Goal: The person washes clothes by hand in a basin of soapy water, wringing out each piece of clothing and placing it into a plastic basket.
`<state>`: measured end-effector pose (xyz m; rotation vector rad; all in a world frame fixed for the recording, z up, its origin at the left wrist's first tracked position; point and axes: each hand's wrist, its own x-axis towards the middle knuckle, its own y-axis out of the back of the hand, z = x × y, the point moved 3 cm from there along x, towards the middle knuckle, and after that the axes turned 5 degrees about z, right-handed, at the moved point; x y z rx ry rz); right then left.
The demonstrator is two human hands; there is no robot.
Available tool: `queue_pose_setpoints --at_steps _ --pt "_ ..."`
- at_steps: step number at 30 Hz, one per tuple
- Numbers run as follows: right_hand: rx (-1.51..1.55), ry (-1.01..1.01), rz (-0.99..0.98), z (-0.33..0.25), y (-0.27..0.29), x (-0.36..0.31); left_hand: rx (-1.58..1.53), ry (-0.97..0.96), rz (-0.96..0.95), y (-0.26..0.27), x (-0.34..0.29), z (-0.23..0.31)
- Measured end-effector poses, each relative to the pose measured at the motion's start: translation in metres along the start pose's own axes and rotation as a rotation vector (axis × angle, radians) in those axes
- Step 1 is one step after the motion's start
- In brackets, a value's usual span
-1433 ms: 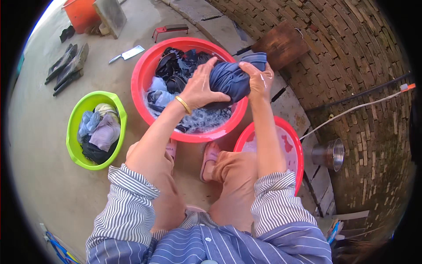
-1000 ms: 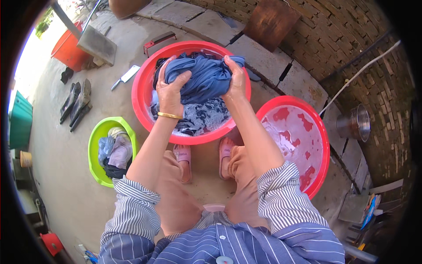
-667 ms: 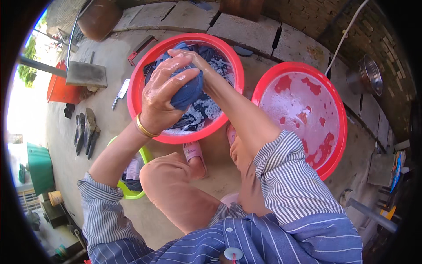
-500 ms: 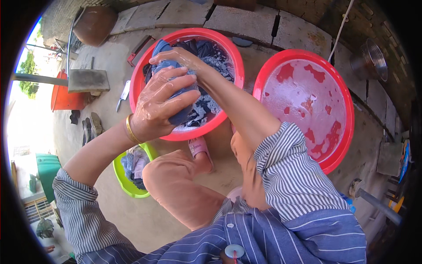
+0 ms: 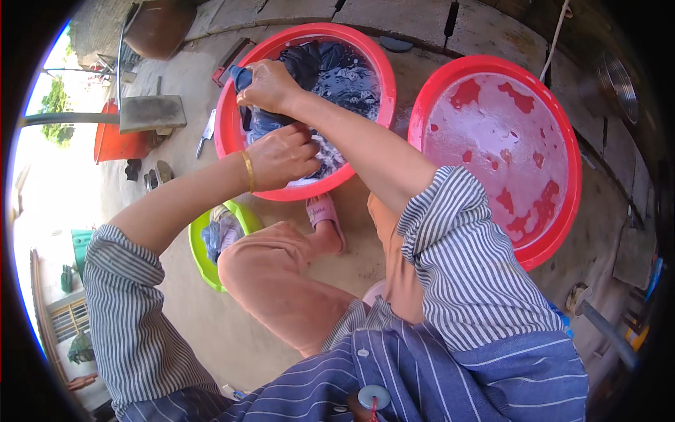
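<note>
Over the left red basin (image 5: 388, 84), my right hand (image 5: 271, 86) grips a wet blue garment (image 5: 264, 123), and a fold of it sticks out past my fingers. Lower down, above the basin's near rim, my left hand (image 5: 283, 155) is closed with fingers curled at the garment's near end; the back of the hand hides most of that hold. A yellow bangle (image 5: 247, 171) circles my left wrist. Dark wet clothes (image 5: 344, 77) lie in sudsy water beneath my hands.
A second red basin (image 5: 573, 176) of foamy water stands to the right. Left of my knee is a lime-green basin (image 5: 202, 264) with clothes in it. A knife or cleaver (image 5: 207, 132) lies on the floor. My foot in a pink slipper (image 5: 325, 211) is close to the left basin.
My left hand has gone from spread fingers over the bunched garment to curled fingers, lower and nearer me. My right hand has closed on the garment's far end. The view has shifted slightly.
</note>
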<state>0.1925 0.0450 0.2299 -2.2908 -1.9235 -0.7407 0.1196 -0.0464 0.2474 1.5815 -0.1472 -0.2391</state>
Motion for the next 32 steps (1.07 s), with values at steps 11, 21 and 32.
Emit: queue_pose_setpoints --at_steps 11,21,32 --pt "0.697 -0.4 -0.236 -0.047 -0.011 -0.039 0.124 0.304 -0.02 0.075 -0.049 0.045" --pt "0.01 0.013 -0.326 -0.056 -0.097 -0.075 0.243 1.006 -0.208 0.034 -0.279 0.102" --pt "-0.33 0.015 -0.788 -0.023 -0.144 -0.086 -0.461 1.492 0.409 -0.117 -0.275 0.179"
